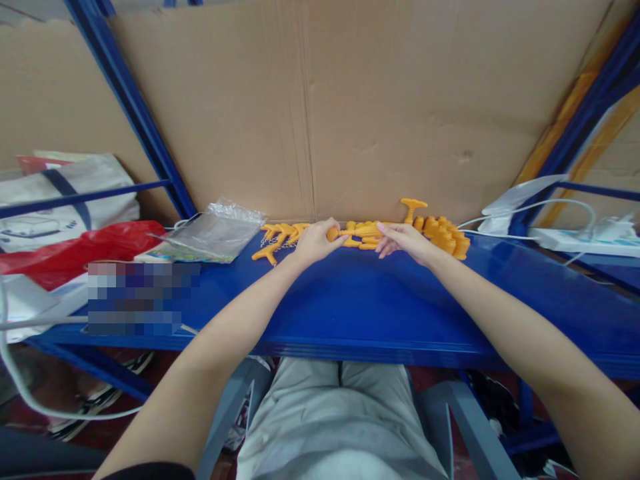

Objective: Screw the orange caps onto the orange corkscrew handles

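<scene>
Two hands at the table's (pixel 350 313) far edge: left hand (pixel 314 243) pinches an orange piece (pixel 332 234), right hand (pixel 403 238) rests loosely curled on the orange parts pile (pixel 367 231), steadying it.

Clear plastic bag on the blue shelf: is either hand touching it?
No, the clear plastic bag lies apart, left of the left hand, which grips orange plastic pieces.

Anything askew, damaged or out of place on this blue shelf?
One T-shaped orange plastic piece stands upright while the other orange pieces lie flat. The brown cardboard backing shows a dent. Otherwise nothing stands out.
</scene>
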Demonstrator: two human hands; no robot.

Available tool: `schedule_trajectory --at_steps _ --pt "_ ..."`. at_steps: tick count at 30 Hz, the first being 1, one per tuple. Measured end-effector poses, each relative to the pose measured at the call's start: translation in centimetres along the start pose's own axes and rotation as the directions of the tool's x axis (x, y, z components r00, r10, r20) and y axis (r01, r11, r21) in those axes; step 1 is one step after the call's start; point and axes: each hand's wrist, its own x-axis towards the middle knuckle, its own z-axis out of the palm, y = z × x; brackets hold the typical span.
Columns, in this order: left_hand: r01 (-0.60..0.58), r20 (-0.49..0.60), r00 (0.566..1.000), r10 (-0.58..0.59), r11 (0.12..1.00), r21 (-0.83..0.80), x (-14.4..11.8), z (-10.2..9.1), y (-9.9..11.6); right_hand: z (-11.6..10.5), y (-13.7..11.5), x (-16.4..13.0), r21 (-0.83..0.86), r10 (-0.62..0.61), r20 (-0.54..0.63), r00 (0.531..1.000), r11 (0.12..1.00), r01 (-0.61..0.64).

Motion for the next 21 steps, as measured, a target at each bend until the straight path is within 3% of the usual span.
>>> schedule_trajectory --at_steps 5,12,21 --pt "0.029 0.024 0.999 -0.03 0.999 0.032 0.05 -0.06 0.13 -0.04 0.14 -0.01 0.031 -0.056 -0.001 0.998 0.998 0.056" --pt "-0.021 -0.025 0.999 0.022 0.998 0.051 0.01 -0.22 0.45 -0.65 0.37 0.11 0.034 -0.166 0.024 0.986 0.986 0.165" --pt "-0.042 -0.006 0.999 0.042 0.998 0.039 -0.04 -0.55 0.88 -0.64 0.04 -0.21 -0.042 -0.192 0.028 0.981 0.98 0.194"
